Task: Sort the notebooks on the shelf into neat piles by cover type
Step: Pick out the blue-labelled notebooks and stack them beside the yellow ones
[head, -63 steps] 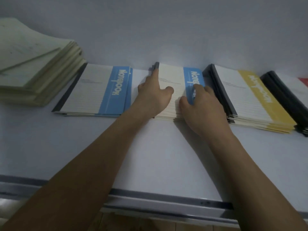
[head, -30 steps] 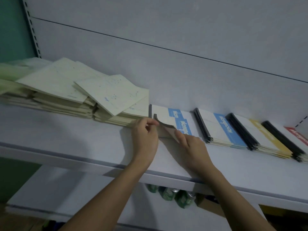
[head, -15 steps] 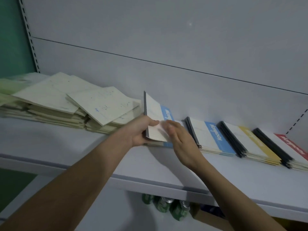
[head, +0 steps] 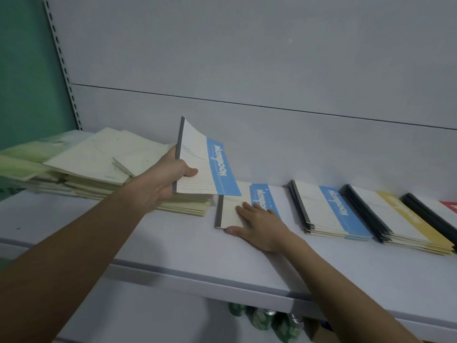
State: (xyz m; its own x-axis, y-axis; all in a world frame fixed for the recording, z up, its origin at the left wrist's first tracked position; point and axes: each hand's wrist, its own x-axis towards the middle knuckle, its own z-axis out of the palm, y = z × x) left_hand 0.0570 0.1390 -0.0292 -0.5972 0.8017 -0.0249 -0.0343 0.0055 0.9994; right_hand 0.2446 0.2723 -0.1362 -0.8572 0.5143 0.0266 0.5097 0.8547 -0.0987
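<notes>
Head view, left hand (head: 165,180) gripping raised notebook (head: 204,167)

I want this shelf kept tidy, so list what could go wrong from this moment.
1. The left hand grips the lifted blue notebook by its spine edge only; the cover bows, so it may flop or slip.
2. The cream stacks beside it lie skewed; a swing leftward could knock them.
3. The right hand rests flat on a thin blue notebook, which may slide.

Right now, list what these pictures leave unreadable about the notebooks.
- Head view: the red-cover pile is cut off by the right edge.
- The flat blue notebook is partly covered by the right hand and by the lifted notebook in the left hand.
- The cream pile has cover print too faint to read.
</notes>
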